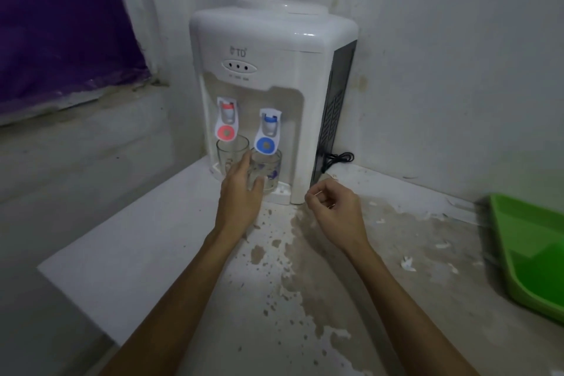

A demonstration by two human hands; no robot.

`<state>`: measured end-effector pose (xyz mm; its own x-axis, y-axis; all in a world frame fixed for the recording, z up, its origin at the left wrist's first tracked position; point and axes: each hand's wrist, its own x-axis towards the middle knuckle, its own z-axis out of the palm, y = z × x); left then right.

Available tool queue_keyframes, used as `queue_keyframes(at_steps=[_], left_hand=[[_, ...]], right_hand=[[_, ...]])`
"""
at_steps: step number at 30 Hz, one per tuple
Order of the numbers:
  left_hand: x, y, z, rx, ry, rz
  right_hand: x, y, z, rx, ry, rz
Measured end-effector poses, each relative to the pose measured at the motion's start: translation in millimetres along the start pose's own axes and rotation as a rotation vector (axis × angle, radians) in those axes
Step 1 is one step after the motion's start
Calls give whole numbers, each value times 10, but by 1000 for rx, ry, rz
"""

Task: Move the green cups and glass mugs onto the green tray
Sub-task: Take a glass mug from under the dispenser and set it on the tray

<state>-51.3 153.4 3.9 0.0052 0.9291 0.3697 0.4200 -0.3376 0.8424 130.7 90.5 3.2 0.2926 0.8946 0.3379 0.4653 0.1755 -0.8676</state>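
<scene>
Two glass mugs stand on the drip tray of a white water dispenser. The left glass mug sits under the red tap. The right glass mug, printed with blue marks, sits under the blue tap. My left hand wraps around the right mug, fingers on its left side and thumb across its front. My right hand hovers loosely curled over the counter in front of the dispenser's right corner, holding nothing. The green tray lies at the right edge of the view. No green cups are in sight.
The stained white counter ends at a left edge and meets walls behind. A black cord coils beside the dispenser's dark right side. Small white scraps lie between the dispenser and the tray. A purple-covered window is at upper left.
</scene>
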Motion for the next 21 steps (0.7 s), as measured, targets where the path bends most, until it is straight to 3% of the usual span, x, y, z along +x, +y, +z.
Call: queue_keyframes(at_steps=[12, 21], left_hand=[[128, -133, -112, -56, 170, 3], [84, -104, -165, -80, 176, -65]], right_hand=[[-14, 23, -61, -40, -4, 2], [-51, 30, -97, -5, -5, 13]])
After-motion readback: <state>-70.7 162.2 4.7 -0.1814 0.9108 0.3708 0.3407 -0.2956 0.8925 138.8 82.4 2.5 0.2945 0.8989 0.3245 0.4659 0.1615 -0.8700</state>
